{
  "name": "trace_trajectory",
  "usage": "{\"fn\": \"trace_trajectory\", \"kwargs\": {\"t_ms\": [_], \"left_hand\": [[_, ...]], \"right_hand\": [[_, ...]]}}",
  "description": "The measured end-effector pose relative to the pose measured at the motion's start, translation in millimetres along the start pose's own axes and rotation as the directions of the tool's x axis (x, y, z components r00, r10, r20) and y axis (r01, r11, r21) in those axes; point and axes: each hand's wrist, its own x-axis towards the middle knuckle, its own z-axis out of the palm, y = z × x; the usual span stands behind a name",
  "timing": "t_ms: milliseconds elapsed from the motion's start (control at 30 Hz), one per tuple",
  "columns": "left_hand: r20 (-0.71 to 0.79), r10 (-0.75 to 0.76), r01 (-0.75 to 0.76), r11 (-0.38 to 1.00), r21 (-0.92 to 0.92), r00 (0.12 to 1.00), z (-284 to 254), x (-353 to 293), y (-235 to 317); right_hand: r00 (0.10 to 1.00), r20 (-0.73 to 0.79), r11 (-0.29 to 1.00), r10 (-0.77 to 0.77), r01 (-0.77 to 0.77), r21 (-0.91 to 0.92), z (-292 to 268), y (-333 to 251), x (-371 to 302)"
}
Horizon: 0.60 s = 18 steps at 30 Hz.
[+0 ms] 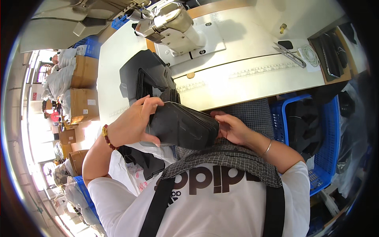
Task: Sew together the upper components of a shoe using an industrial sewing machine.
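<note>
Close in front of my body I hold a stack of black, curved, flat cut pieces [181, 126] between both hands. My left hand [136, 122] grips the stack's left end, with the thumb spread low and the fingers bent over the top. A thin pale strand lies across the stack near those fingertips. My right hand [233, 128] closes on the right end, where the layered edges fan slightly; its fingertips are partly hidden behind the pieces. Just beyond, a second stack of dark grey bent pieces [144, 69] lies on the white table [256, 85], below the sewing machine head [175, 27].
Thread snips [290, 55] and a coil of white cord [310, 55] lie at the table's right. A blue basket [335, 138] of black pieces stands at my right. Cardboard boxes [83, 104] are stacked at the left. A white bag [122, 170] with black pieces sits by my lap.
</note>
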Motion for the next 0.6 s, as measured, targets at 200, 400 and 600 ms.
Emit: {"fn": "trace_trajectory", "kwargs": {"t_ms": [200,400,600], "left_hand": [[-0.036,0.045,-0.043,0.997,0.066,0.998,4.1,-0.9,4.8],[-0.040,0.062,-0.057,0.992,0.116,0.997,-1.6,2.2,8.4],[-0.036,0.013,-0.010,0.997,0.083,0.999,0.7,0.7,5.0]], "right_hand": [[0.950,-0.201,0.863,-0.239,0.113,-0.493,9.1,2.2,15.1],[0.957,-0.260,0.934,-0.127,0.028,-0.356,15.1,-1.9,10.5],[0.985,-0.135,0.959,-0.107,0.067,-0.277,13.3,4.1,9.0]]}}
